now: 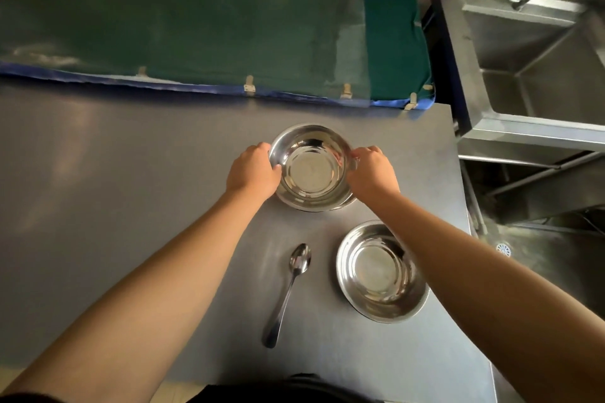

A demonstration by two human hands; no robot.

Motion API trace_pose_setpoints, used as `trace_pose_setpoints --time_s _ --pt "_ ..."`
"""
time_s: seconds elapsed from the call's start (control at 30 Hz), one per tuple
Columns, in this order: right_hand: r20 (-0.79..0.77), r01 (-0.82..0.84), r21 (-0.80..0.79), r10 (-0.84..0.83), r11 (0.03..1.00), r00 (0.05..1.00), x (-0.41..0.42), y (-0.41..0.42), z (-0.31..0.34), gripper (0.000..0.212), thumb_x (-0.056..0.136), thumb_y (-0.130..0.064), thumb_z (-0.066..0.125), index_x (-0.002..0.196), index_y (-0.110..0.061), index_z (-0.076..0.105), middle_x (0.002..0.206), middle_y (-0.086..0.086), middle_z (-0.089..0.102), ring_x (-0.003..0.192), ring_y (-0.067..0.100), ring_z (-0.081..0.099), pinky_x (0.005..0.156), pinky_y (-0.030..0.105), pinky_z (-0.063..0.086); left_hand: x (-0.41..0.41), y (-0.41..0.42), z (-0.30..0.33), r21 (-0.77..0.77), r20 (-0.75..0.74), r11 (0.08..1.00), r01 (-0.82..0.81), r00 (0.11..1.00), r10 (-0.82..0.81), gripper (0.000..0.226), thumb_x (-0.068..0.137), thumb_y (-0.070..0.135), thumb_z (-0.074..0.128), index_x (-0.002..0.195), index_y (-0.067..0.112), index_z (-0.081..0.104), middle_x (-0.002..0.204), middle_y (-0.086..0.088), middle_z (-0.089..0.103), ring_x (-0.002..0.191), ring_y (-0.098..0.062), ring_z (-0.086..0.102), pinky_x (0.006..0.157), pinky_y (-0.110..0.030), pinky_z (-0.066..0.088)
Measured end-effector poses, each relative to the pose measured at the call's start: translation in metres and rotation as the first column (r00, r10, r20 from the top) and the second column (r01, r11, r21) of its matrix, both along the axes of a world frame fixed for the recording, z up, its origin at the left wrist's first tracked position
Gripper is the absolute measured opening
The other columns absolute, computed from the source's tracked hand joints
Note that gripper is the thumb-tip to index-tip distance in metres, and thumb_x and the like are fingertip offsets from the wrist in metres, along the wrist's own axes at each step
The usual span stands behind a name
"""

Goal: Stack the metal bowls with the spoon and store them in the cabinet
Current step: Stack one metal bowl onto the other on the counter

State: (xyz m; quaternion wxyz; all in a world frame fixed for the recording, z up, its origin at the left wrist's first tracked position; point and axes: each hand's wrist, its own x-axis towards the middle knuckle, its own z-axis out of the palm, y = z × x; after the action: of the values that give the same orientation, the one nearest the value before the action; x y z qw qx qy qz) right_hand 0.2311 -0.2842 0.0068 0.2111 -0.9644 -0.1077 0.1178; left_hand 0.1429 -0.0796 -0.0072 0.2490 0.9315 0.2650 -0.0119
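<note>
A shiny metal bowl [311, 167] sits on the steel counter [131, 173] at the far middle. My left hand [253, 173] grips its left rim and my right hand [371, 172] grips its right rim. A second metal bowl [379, 271] stands nearer, to the right, partly under my right forearm. A metal spoon [289, 291] lies on the counter left of that bowl, its scoop pointing away from me.
A green cloth-covered block with a blue edge [212, 26] runs along the back of the counter. A steel sink basin [537, 59] with a tap stands at the right. The counter's right edge drops off near the nearer bowl.
</note>
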Motion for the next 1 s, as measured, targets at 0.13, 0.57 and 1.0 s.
trace_pose_setpoints --time_s 0.13,0.57,1.0 --pt "-0.028 0.019 -0.017 -0.019 1.0 0.999 0.011 -0.017 -0.009 0.031 0.095 -0.009 0.055 0.124 -0.009 0.067 0.126 0.014 0.058 0.1 0.035 0.064 0.086 0.038 0.051 0.017 -0.018 -0.008 -0.006 -0.049 0.999 0.034 0.998 -0.034 0.031 0.089 0.023 0.064 0.117 0.012 0.06 0.113 -0.011 0.065 0.099 -0.035 0.062 0.074 -0.036 0.045" --pt "-0.086 0.0 -0.046 -0.004 0.999 0.996 0.024 -0.029 -0.033 0.031 0.099 -0.013 0.048 0.121 -0.013 0.071 0.124 0.012 0.057 0.095 0.033 0.064 0.084 0.04 0.056 0.032 -0.041 -0.029 -0.013 -0.136 1.0 -0.004 0.991 0.003 0.034 0.09 0.002 0.059 0.122 0.006 0.051 0.126 -0.016 0.051 0.107 -0.04 0.059 0.085 -0.042 0.046" --pt "-0.188 0.129 0.076 -0.113 0.989 0.976 0.026 -0.032 -0.046 0.042 0.1 -0.025 0.054 0.14 -0.014 0.052 0.138 0.012 0.054 0.11 0.03 0.061 0.081 0.033 0.051 0.038 -0.034 -0.041 -0.336 -0.09 0.926 -0.173 0.984 0.152 0.018 0.08 0.01 0.06 0.097 0.011 0.064 0.086 -0.005 0.059 0.068 -0.026 0.051 0.055 -0.029 0.04"
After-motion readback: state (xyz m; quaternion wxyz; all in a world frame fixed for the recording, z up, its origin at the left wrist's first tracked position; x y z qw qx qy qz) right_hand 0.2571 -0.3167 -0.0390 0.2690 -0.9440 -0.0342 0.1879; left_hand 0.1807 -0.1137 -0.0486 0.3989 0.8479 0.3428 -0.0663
